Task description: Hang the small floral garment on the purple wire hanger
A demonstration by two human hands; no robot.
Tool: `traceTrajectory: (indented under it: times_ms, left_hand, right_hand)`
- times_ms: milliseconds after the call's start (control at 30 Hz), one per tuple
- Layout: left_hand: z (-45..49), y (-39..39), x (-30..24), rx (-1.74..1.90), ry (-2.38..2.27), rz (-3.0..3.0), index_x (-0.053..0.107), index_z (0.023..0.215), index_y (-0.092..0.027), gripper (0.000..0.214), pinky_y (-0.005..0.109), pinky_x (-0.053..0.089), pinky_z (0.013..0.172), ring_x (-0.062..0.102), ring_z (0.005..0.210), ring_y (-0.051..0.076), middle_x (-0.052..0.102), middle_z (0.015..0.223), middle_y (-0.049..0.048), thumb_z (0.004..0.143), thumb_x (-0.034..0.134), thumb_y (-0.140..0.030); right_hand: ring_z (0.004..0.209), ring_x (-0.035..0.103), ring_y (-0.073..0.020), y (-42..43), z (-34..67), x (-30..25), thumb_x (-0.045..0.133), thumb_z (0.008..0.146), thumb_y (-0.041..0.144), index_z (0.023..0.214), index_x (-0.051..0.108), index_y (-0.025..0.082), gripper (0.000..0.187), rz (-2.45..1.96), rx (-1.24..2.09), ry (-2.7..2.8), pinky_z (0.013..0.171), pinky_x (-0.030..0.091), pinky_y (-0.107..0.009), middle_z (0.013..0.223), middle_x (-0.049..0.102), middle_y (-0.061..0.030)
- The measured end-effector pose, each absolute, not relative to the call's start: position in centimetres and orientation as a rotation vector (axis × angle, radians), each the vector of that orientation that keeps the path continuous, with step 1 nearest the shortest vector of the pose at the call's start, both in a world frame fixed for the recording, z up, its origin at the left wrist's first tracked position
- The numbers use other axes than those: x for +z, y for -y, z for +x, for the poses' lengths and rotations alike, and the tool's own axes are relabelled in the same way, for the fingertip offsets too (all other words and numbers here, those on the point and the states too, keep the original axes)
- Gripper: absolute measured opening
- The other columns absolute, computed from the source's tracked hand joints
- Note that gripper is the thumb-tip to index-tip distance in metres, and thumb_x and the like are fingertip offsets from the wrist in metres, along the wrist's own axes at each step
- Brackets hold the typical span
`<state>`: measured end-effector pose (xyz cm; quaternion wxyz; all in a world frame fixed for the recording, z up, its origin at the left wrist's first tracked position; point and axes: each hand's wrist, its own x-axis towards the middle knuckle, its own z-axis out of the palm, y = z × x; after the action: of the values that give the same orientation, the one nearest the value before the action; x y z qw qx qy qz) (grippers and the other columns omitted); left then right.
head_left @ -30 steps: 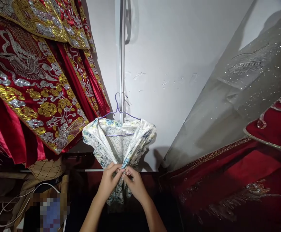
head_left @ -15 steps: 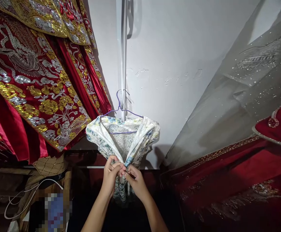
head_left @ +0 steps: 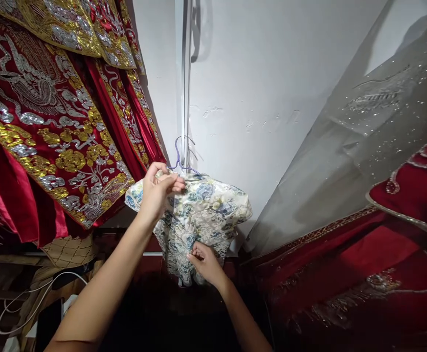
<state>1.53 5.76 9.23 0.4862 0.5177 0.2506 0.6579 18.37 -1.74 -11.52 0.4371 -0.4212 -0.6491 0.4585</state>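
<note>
A white floral dress [head_left: 213,205] with blue and yellow print and short sleeves hangs from a thin purple hanger [head_left: 178,152]. Its front is closed over at the neck. My left hand [head_left: 158,188] is at the neckline just below the hanger, thumb and fingers pinched together on the dress's upper edge. Lower down, my right hand [head_left: 206,262] has its thumb and curled fingers closed at the dress's front. The fabric in its grip is partly hidden by the fingers.
A red robe [head_left: 70,137] with gold and silver embroidery hangs at the left against a white wall [head_left: 250,63]. Pale sparkling tulle [head_left: 319,161] and a dark red garment [head_left: 382,249] fill the right. A white cable [head_left: 52,281] loops over items at the lower left.
Both hands were together at the dress's open neckline. My left hand has moved up to the collar near the hanger; the neckline has been drawn closed. My right hand stays low on the front.
</note>
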Motion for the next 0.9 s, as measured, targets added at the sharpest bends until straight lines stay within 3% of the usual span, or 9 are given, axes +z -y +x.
traceTrajectory:
  times_ms: [100,200,233,300,367,467,600,767,900]
  left_hand:
    - [2.1,-4.6,7.5,1.516,-0.602,1.405,0.041,0.094,-0.022,0.027,0.023,0.052,0.058,0.066,0.059,0.013,0.070,0.071,-0.0012,0.084,0.066,-0.021]
    - [2.3,-3.9,6.3,1.493,-0.611,1.483,0.040,0.095,-0.023,0.024,0.022,0.051,0.060,0.064,0.060,0.011,0.068,0.071,-0.0031,0.088,0.063,-0.024]
    - [2.3,-3.8,6.1,1.495,-0.611,1.494,0.040,0.096,-0.023,0.024,0.022,0.050,0.060,0.063,0.060,0.011,0.067,0.072,-0.0035,0.089,0.063,-0.025]
    - [2.1,-3.6,6.1,1.503,-0.615,1.500,0.040,0.097,-0.024,0.023,0.021,0.050,0.060,0.062,0.060,0.010,0.066,0.072,-0.0042,0.090,0.062,-0.024]
    - [1.6,-3.6,6.2,1.504,-0.631,1.500,0.039,0.098,-0.024,0.025,0.020,0.049,0.059,0.061,0.059,0.010,0.064,0.072,-0.0051,0.089,0.062,-0.024]
    - [0.8,-3.9,5.6,1.486,-0.683,1.495,0.040,0.104,-0.026,0.028,0.020,0.049,0.058,0.060,0.057,0.010,0.063,0.071,-0.0055,0.088,0.063,-0.023]
    - [0.2,-4.2,1.9,1.496,-0.802,1.481,0.040,0.130,-0.029,0.048,0.025,0.052,0.061,0.063,0.060,0.014,0.064,0.072,-0.0044,0.088,0.060,-0.021]
    - [-0.7,-2.6,-5.6,1.232,-1.063,1.568,0.024,0.155,-0.026,0.070,0.032,0.053,0.067,0.064,0.063,0.018,0.060,0.066,-0.0041,0.092,0.054,-0.026]
    - [-1.7,-2.8,-6.3,1.391,-1.215,1.761,0.026,0.154,-0.025,0.069,0.040,0.049,0.091,0.064,0.099,0.024,0.065,0.106,0.0080,0.094,0.055,-0.037]
  right_hand:
    - [0.066,0.053,-0.0153,0.4,18.9,-6.4,0.058,0.091,0.039,0.099,0.060,0.020,0.021,-1.002,1.039,1.623,0.059,0.041,-0.027,0.073,0.057,0.0002]
    - [0.063,0.051,-0.0154,-1.6,19.0,0.3,0.052,0.096,0.040,0.139,0.047,0.024,0.047,-0.961,0.775,1.596,0.056,0.040,-0.027,0.080,0.061,-0.0008]
    - [0.063,0.050,-0.0147,-2.3,18.9,2.3,0.051,0.097,0.039,0.143,0.044,0.025,0.049,-0.951,0.706,1.624,0.057,0.040,-0.027,0.084,0.062,-0.0014]
    - [0.061,0.049,-0.0132,-3.4,18.6,5.1,0.050,0.097,0.036,0.133,0.056,0.026,0.038,-0.968,0.573,1.761,0.058,0.038,-0.026,0.087,0.065,-0.0016]
    - [0.062,0.049,-0.0130,-4.2,18.1,6.3,0.051,0.097,0.034,0.110,0.067,0.023,0.023,-0.981,0.460,1.883,0.058,0.036,-0.026,0.081,0.064,-0.0008]
    - [0.063,0.050,-0.0135,-4.6,16.8,6.3,0.051,0.097,0.033,0.091,0.064,0.021,0.019,-0.947,0.366,1.899,0.059,0.036,-0.025,0.071,0.059,0.0008]
    - [0.069,0.056,-0.0146,-4.8,15.6,6.9,0.051,0.097,0.035,0.092,0.061,0.020,0.019,-0.859,0.414,1.729,0.063,0.040,-0.026,0.076,0.061,-0.0002]
    - [0.069,0.056,-0.0147,-4.6,19.7,9.0,0.063,0.091,0.037,0.088,0.061,0.019,0.018,-0.725,0.520,1.376,0.065,0.044,-0.026,0.072,0.058,0.0003]
    - [0.067,0.055,-0.0139,-2.5,24.3,8.0,0.067,0.086,0.034,0.086,0.064,0.020,0.015,-0.687,0.782,1.155,0.067,0.046,-0.025,0.070,0.056,0.0003]
